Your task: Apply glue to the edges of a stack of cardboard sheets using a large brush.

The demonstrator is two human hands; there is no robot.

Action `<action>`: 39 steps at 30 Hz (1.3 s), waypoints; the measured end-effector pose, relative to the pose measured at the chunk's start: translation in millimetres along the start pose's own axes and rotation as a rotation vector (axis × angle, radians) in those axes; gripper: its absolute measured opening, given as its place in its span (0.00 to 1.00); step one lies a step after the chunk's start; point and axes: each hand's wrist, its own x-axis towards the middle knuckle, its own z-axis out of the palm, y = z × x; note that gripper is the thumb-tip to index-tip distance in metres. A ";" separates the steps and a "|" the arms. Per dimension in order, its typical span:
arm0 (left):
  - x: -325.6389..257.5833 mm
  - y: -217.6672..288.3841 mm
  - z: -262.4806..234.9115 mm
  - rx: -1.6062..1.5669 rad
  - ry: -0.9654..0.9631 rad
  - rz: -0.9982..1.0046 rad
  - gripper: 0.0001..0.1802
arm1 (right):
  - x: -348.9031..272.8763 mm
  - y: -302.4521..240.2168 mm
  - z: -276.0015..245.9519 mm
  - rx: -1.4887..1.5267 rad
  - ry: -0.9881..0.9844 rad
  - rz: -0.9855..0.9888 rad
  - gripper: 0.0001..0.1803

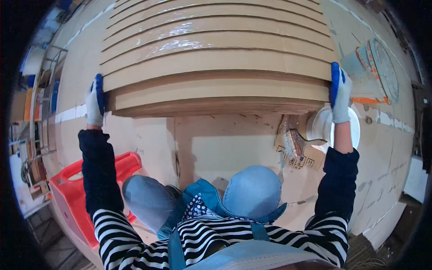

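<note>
A long stack of tan cardboard sheets (216, 59) lies in front of me, its near edges overlapping like steps. Wet, shiny patches show on its upper steps. My left hand (95, 101), in a white glove with blue on the palm side, grips the left end of the nearest sheets. At the right end, my right hand (340, 92) in a matching glove holds the same sheets, its blue fingers against their edge. Fingertips of both hands are partly hidden by the stack.
A wide brush (297, 143) rests on a printed cardboard piece beside a white bucket (353, 130), below my right hand. Farther right lies a large smeared bucket (377, 72). A red plastic stool (74, 191) is at my left, and a metal rack (35, 105) stands beyond.
</note>
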 end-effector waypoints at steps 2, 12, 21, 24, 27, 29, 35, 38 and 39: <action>-3.8 10.2 -20.8 0.095 -0.039 -0.052 0.23 | 6.4 13.1 -17.6 0.139 0.029 -0.107 0.18; -34.8 31.6 -44.8 0.671 -0.403 0.069 0.22 | -21.6 -34.9 -51.5 -0.826 -0.392 -0.223 0.24; -25.2 -40.5 -37.2 0.384 0.050 0.686 0.22 | -23.3 -10.3 -29.1 -0.354 0.139 -0.476 0.18; -19.6 -35.9 -15.2 0.279 0.127 0.585 0.23 | -23.4 -28.1 -12.3 -0.052 0.172 -0.134 0.20; -2.5 -22.5 7.1 -0.359 0.120 0.063 0.23 | -6.4 -17.5 -2.9 -0.186 0.045 0.055 0.20; 10.9 -28.9 9.1 -0.114 0.113 0.075 0.23 | 1.2 -18.8 3.7 -0.233 -0.009 0.137 0.20; 10.9 -28.0 6.9 -0.078 0.127 0.208 0.22 | 1.2 -16.2 2.9 -0.156 -0.075 0.246 0.18; 14.3 -10.7 -24.8 0.130 -0.101 -0.184 0.23 | -0.8 -1.8 -17.6 0.075 0.019 0.338 0.19; 6.8 -10.3 -27.7 0.125 -0.103 -0.177 0.23 | -2.0 3.6 -28.0 0.199 0.100 0.436 0.20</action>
